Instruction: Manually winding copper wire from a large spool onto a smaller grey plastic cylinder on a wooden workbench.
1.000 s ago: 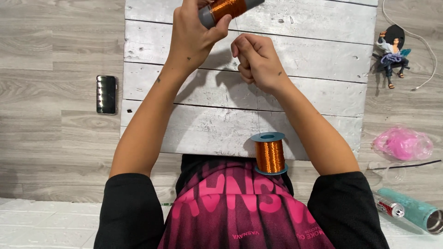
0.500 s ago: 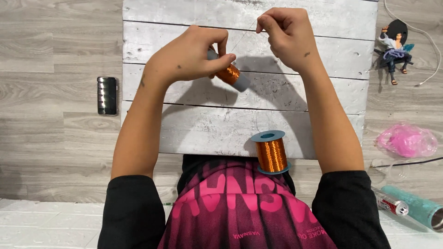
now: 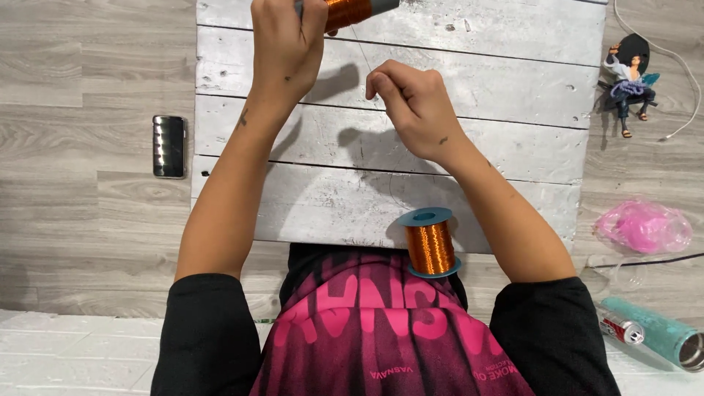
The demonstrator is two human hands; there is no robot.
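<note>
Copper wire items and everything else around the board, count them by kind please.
Copper-wound rod in left hand: 1
Copper wire spool: 1
Phone: 1
Figurine: 1
Pink plastic bag: 1
Teal tube: 1
Total: 6

1. We've got our left arm stretched long and nearly straight, running up from the black sleeve to the top edge of view.
2. Our left hand [image 3: 287,44] sits up there with its back to us, fingers curled tight in a closed grip, fingertips hidden from us.
3. Our right arm comes in from the right sleeve, bent, the forearm angling up and left toward the middle.
4. Our right hand [image 3: 412,110] hangs lower than the left, well apart from it, knuckles up.
5. Its fingers [image 3: 378,82] are bunched together in a fine pinch at the tips, wrist cocked slightly.
</note>
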